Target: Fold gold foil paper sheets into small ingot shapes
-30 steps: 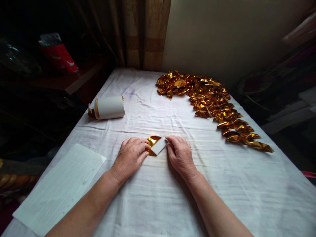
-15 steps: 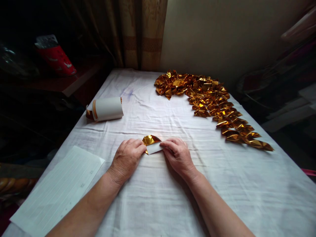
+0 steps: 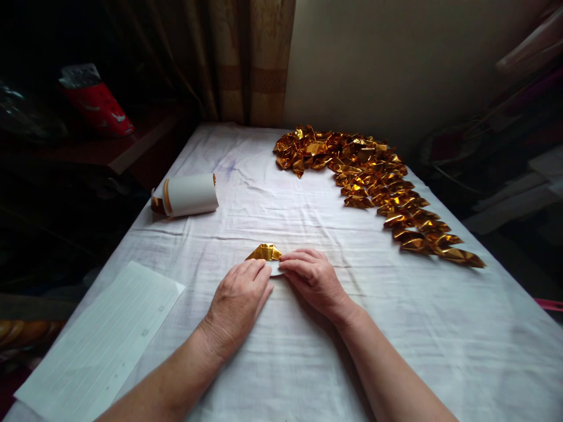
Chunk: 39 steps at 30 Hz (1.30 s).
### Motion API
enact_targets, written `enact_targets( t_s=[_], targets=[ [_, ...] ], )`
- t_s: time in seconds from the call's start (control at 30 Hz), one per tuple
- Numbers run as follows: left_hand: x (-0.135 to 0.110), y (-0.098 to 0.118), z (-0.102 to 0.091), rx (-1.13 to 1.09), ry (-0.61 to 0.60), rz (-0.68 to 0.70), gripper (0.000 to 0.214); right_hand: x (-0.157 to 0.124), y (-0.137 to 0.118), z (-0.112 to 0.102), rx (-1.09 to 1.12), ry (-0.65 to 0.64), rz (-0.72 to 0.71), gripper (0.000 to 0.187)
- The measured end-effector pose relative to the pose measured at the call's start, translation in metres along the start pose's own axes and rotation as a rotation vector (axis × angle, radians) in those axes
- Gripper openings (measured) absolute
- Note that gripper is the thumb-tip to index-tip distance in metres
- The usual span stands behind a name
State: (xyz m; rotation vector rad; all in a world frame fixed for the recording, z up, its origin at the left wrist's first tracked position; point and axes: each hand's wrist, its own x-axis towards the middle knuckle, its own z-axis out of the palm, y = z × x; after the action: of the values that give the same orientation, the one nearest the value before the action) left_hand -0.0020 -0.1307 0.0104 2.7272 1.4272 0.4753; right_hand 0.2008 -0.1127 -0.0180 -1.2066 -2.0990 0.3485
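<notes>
A small piece of gold foil paper (image 3: pixel 266 252), gold on its far part and white on the strip facing me, lies on the cloth between my hands. Its far edge is folded, with slanted corners. My left hand (image 3: pixel 241 296) lies over its near left part, fingers closed together on the paper. With fingers bent and thumb tucked under, my right hand (image 3: pixel 310 276) pinches its right end. Both hands hide portions of the paper.
Several folded gold foil pieces (image 3: pixel 373 176) spread along the far right of the white-clothed table (image 3: pixel 387 328). A white paper roll (image 3: pixel 192 195) lies at the left, above printed sheets (image 3: pixel 101 346). A red container (image 3: pixel 99 108) stands on a dark side table.
My left hand has slid right and closer to me over the paper. The gold part now shows a flatter, trapezoid outline, and less of the white strip is visible.
</notes>
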Motion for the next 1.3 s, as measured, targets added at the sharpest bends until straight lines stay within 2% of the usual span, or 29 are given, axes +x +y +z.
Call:
enact_targets(
  t_s=[0.2,0.47,0.67,0.87,1.3],
  targets=[
    [-0.0014,0.0020,0.0006,-0.002,-0.053,0.010,0.027,0.0036,0.0050,-0.0014,0.108,-0.001,0.055,0.014],
    [-0.0043,0.0012,0.0039,-0.008,-0.044,0.016,0.032,0.0080,0.0004,0.0019,0.018,0.027,0.135,0.010],
    [-0.0045,0.0010,0.0045,-0.002,-0.044,0.026,0.030,0.0081,0.0008,0.0044,-0.006,0.035,0.132,0.012],
    [-0.0044,-0.0005,0.0056,0.029,-0.019,0.066,0.040,0.0066,0.0025,0.0064,-0.025,0.037,0.131,0.015],
    [0.0021,0.0030,-0.0015,0.017,-0.095,0.035,0.033,0.0083,-0.0023,0.0026,-0.055,0.068,0.195,0.013]
  ],
)
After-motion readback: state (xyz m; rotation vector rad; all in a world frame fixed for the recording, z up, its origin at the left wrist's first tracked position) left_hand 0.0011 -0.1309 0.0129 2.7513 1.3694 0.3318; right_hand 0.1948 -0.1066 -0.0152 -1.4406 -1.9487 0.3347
